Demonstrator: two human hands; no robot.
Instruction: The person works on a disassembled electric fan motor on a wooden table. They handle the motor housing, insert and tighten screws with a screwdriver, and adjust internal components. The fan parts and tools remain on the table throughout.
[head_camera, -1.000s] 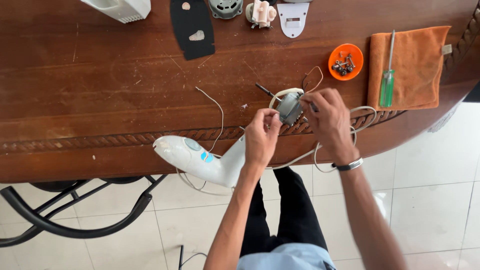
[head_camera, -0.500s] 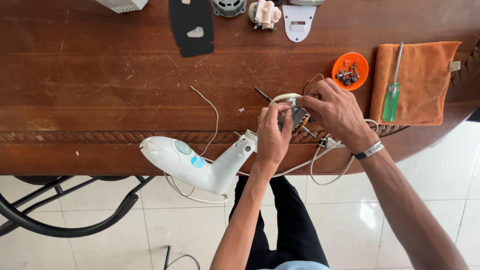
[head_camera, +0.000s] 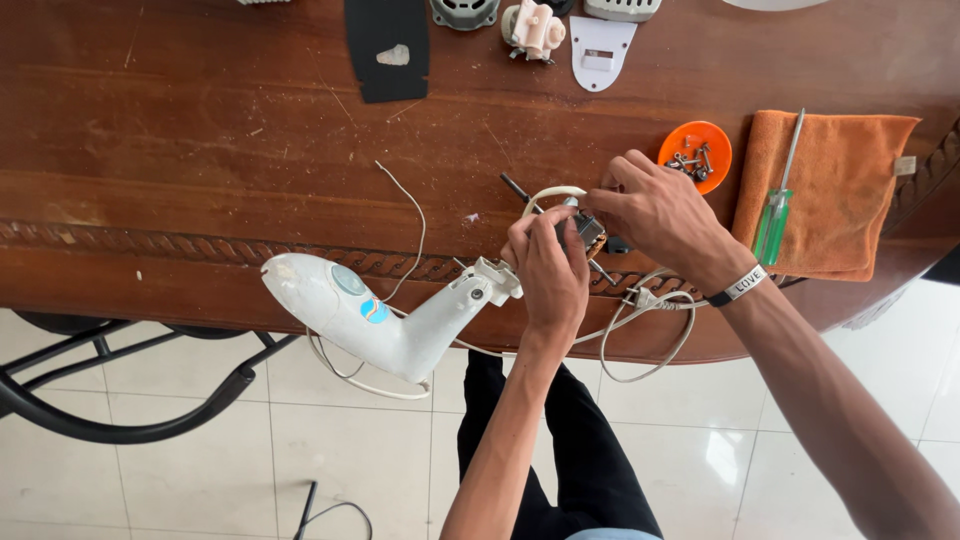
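Note:
My left hand (head_camera: 548, 268) and my right hand (head_camera: 655, 212) meet over the front edge of a dark wooden table (head_camera: 200, 150). Both pinch a small dark part with a metal tip (head_camera: 586, 230), ringed by a loop of white cable (head_camera: 548, 193). A white plastic fan neck (head_camera: 375, 318) with a blue mark hangs past the table edge, its upper end by my left hand. Pale cable (head_camera: 640, 335) trails under my right wrist, which wears a dark band.
An orange dish of screws (head_camera: 694, 156) lies right of my hands. Beside it an orange cloth (head_camera: 835, 190) carries a green-handled screwdriver (head_camera: 774, 222). A black flat plate (head_camera: 388, 45), a grey motor part (head_camera: 465, 12) and white covers (head_camera: 600, 50) lie along the far side. A black chair frame (head_camera: 110, 420) stands on the tiled floor.
Both hands stayed together on the small part. The white fan neck swung a little lower and leftward below the table edge as the view shifted.

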